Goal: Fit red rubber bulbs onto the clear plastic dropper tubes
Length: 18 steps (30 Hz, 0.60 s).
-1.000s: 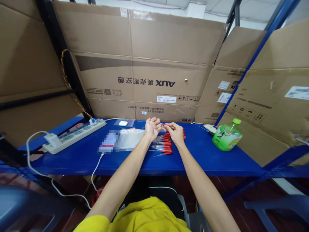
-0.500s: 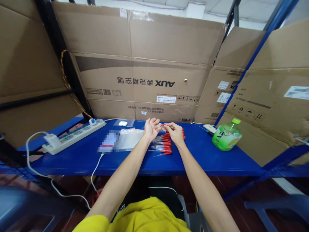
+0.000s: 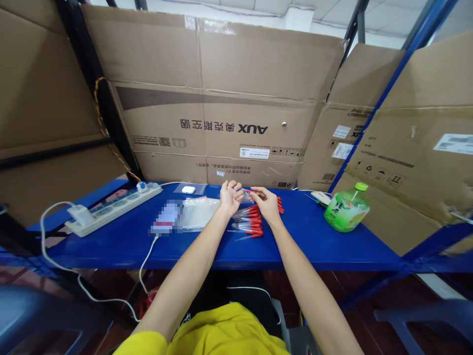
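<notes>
My left hand (image 3: 229, 197) is raised over the blue shelf (image 3: 318, 236) with its fingers curled in round a thin clear tube with a red end (image 3: 248, 191). My right hand (image 3: 266, 203) pinches the other end of that same tube, close beside the left. Below and between them lie several more red-capped clear tubes (image 3: 251, 223) in a loose row on the shelf, some hidden under my right hand.
Clear plastic bags (image 3: 197, 211) and a small white case (image 3: 188, 189) lie to the left, with a white power strip (image 3: 111, 207) and cables further left. A green drink bottle (image 3: 347, 209) rests at the right. Cardboard boxes (image 3: 229, 103) wall the back.
My left hand's fingers have curled shut from an open palm. Both hands stay over the tubes.
</notes>
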Each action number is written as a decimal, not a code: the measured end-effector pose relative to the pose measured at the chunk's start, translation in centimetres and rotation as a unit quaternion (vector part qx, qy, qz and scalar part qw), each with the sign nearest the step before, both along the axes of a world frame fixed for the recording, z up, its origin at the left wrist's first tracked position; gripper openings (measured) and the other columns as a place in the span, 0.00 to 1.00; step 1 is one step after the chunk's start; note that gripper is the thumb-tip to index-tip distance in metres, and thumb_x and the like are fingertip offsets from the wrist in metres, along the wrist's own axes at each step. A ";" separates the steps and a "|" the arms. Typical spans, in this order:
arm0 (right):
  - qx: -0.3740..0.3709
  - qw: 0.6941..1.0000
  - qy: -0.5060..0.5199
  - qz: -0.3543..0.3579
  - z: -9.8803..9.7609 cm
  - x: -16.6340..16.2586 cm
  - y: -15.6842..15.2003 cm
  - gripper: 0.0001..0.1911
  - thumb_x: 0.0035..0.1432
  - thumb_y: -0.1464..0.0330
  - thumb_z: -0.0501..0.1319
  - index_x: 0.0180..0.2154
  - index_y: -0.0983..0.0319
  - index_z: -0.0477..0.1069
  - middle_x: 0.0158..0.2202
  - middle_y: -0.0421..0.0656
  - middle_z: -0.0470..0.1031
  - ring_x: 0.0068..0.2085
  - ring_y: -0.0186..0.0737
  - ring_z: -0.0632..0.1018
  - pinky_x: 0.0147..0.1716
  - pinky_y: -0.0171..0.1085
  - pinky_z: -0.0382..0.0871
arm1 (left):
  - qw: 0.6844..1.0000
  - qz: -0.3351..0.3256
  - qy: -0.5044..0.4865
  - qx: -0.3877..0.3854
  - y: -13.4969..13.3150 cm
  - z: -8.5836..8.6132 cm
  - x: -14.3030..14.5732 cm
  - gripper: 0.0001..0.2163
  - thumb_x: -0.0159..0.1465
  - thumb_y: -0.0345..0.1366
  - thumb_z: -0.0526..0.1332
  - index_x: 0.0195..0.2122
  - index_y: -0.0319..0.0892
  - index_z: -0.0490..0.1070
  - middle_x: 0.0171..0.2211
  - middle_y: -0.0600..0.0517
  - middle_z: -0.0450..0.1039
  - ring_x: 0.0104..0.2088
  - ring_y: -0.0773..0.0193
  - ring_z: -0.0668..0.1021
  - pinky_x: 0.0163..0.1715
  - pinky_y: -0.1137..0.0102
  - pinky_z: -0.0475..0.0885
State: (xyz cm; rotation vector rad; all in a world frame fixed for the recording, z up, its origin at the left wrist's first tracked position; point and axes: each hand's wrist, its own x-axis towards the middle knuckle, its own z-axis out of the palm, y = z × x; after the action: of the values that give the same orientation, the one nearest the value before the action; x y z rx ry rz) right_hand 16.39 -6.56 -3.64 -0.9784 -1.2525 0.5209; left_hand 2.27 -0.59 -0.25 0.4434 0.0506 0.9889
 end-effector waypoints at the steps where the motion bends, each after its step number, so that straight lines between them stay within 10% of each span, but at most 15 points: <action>1: -0.003 1.000 0.009 0.002 0.0 0.0 0.0 0.18 0.51 0.56 0.70 0.40 0.59 0.79 0.33 0.43 0.83 0.33 0.45 0.84 0.39 0.43 0.80 | 1.000 0.000 0.000 0.000 0.0 0.0 0.0 0.16 0.72 0.42 0.43 0.27 0.43 0.50 0.22 0.58 0.50 0.15 0.72 0.52 0.14 0.76 0.47; 18: 0.004 1.000 0.027 -0.011 0.3 -0.4 -0.5 0.16 0.49 0.55 0.71 0.34 0.60 0.79 0.32 0.44 0.83 0.33 0.47 0.84 0.39 0.44 0.80 | 1.000 -0.008 0.005 0.011 -0.6 -0.1 0.6 0.14 0.72 0.41 0.43 0.28 0.44 0.48 0.21 0.58 0.48 0.15 0.71 0.50 0.15 0.75 0.49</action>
State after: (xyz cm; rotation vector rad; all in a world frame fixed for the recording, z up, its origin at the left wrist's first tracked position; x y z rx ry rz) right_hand 16.03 -7.04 -3.37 -0.9647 -1.1933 0.5206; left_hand 2.85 -1.21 -0.37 0.4679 0.0443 0.9726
